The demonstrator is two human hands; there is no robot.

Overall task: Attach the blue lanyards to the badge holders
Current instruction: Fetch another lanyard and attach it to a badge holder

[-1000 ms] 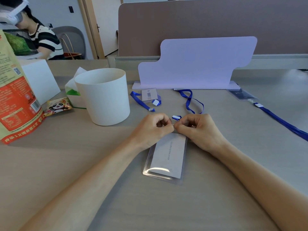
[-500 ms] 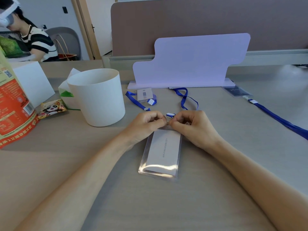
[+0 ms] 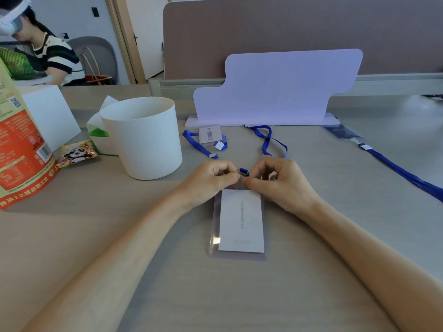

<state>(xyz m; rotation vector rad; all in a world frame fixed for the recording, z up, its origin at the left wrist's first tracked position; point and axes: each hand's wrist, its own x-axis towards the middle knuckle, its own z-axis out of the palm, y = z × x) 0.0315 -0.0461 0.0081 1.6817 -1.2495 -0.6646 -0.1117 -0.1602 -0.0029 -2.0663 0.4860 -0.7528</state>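
Note:
A clear badge holder (image 3: 239,224) with a white card inside lies flat on the table in front of me. My left hand (image 3: 211,180) and my right hand (image 3: 278,183) meet at its top edge, fingers curled. Between their fingertips sits the metal clip (image 3: 244,172) of a blue lanyard (image 3: 271,141), whose strap loops away behind my right hand. My left hand pinches the holder's top edge and my right hand pinches the clip. A second blue lanyard (image 3: 199,144) lies with a small badge holder (image 3: 210,134) further back. A third lanyard (image 3: 405,173) runs right from a dark badge holder (image 3: 341,132).
A white bucket (image 3: 143,137) stands left of my hands, with a tissue pack (image 3: 98,130), a snack packet (image 3: 76,153) and a tall red bag (image 3: 19,149) beyond it. A lilac board (image 3: 275,89) stands at the back. Another person (image 3: 48,53) sits far left.
Both hands stay pinched together at the holder's top. The lanyard clip now stands up more between the fingertips. The camera has shifted slightly.

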